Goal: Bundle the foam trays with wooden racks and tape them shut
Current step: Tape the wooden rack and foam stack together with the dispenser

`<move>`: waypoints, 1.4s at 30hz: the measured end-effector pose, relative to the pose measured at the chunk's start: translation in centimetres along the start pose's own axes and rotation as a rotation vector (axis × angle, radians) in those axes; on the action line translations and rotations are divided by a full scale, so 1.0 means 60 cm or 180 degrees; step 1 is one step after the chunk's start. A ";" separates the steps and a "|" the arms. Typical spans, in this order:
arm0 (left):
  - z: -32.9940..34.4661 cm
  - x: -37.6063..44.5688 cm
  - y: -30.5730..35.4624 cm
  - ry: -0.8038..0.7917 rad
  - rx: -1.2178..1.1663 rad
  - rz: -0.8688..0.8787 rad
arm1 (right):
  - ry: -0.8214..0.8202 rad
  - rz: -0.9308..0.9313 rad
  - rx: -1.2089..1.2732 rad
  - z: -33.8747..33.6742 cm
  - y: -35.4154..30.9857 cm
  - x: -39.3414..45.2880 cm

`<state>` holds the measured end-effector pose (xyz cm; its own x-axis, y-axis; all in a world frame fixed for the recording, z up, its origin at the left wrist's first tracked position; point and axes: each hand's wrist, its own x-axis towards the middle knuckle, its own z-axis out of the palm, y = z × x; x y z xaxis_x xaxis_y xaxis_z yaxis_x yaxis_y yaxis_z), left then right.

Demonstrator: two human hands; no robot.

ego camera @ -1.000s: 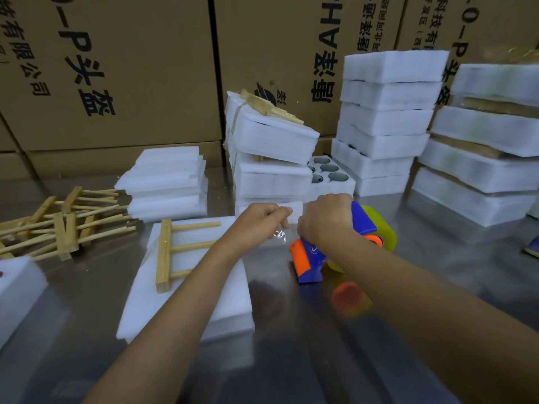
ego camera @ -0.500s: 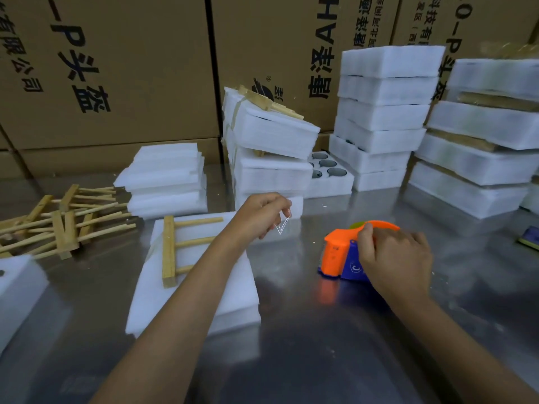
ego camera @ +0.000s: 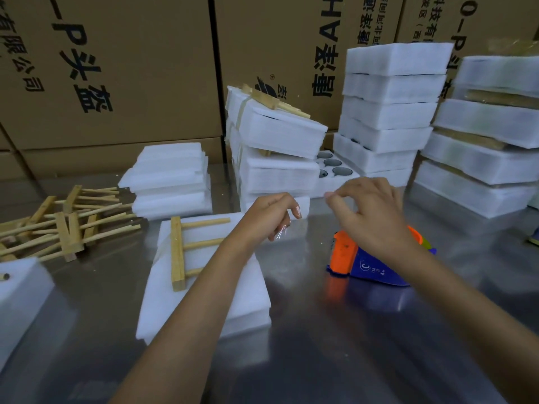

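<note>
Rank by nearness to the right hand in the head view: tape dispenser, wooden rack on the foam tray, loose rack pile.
From the right hand:
1. tape dispenser, just beneath it
2. wooden rack, on the foam tray, left of it
3. loose rack pile, far left

White foam tray stack (ego camera: 204, 293) lies flat at lower centre of the frame, one wooden rack (ego camera: 186, 246) on top near its upper left, crossbar upright in frame, three dowels pointing right. Loose racks (ego camera: 67, 223) in a jumbled pile at mid left; plain foam stack (ego camera: 169, 179) just right of them. Taped bundles (ego camera: 277, 147) stacked and tilted at upper centre, orange-blue tape dispenser (ego camera: 364, 260) on its side at centre right.
</note>
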<state>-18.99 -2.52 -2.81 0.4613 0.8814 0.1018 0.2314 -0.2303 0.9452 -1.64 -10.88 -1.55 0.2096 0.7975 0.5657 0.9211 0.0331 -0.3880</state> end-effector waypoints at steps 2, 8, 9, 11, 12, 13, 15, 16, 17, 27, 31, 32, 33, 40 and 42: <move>-0.002 0.000 0.000 0.0024 -0.0018 0.0006 | -0.0554 0.0110 -0.0159 0.005 -0.022 0.023; -0.007 -0.001 -0.001 0.0029 -0.0225 0.0057 | -0.2137 0.1356 0.1091 0.003 -0.050 0.061; -0.006 -0.001 -0.001 0.0037 -0.0222 0.0029 | -0.2029 0.1402 0.1259 0.003 -0.048 0.062; -0.003 0.000 -0.002 0.0099 -0.0137 -0.0050 | -0.1826 0.1466 0.1299 0.004 -0.042 0.065; -0.001 0.002 -0.004 0.0154 -0.0032 -0.0077 | -0.1771 0.1404 0.1070 0.007 -0.039 0.067; 0.003 0.002 -0.006 0.0223 0.0161 -0.0067 | -0.1744 0.1220 0.0601 0.010 -0.039 0.068; 0.012 0.001 -0.010 0.0420 0.0878 0.0122 | -0.1579 0.0681 -0.0600 0.021 -0.046 0.065; 0.017 0.001 -0.013 0.0539 0.1462 0.0272 | -0.1488 0.0401 -0.1047 0.028 -0.055 0.063; 0.021 0.001 -0.017 0.0643 0.2105 0.0403 | -0.1460 0.0210 -0.1348 0.035 -0.066 0.061; -0.041 -0.055 0.036 0.2255 0.0057 0.0835 | -0.1820 -0.0384 -0.2436 0.113 -0.114 0.028; -0.145 -0.108 0.007 0.2558 0.0399 0.0263 | -0.1949 -0.0414 -0.2284 0.147 -0.120 0.009; -0.166 -0.124 -0.005 0.2447 0.0531 -0.0015 | -0.1929 -0.0447 -0.2264 0.152 -0.123 0.006; -0.179 -0.141 -0.017 0.2233 0.0570 -0.0309 | -0.1916 -0.0471 -0.2272 0.157 -0.126 0.004; -0.157 -0.205 -0.078 0.1393 -0.0560 -0.1250 | -0.1792 -0.0634 -0.2425 0.170 -0.146 -0.005; -0.161 -0.203 -0.083 0.1415 -0.0693 -0.1269 | -0.1744 -0.0636 -0.2457 0.168 -0.149 -0.008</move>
<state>-34.00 -8.11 -5.74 -0.0349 0.9800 -0.1960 0.1109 0.1987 0.9738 -13.27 -5.48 -5.66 0.0238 0.9968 0.0757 0.9260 -0.0505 0.3741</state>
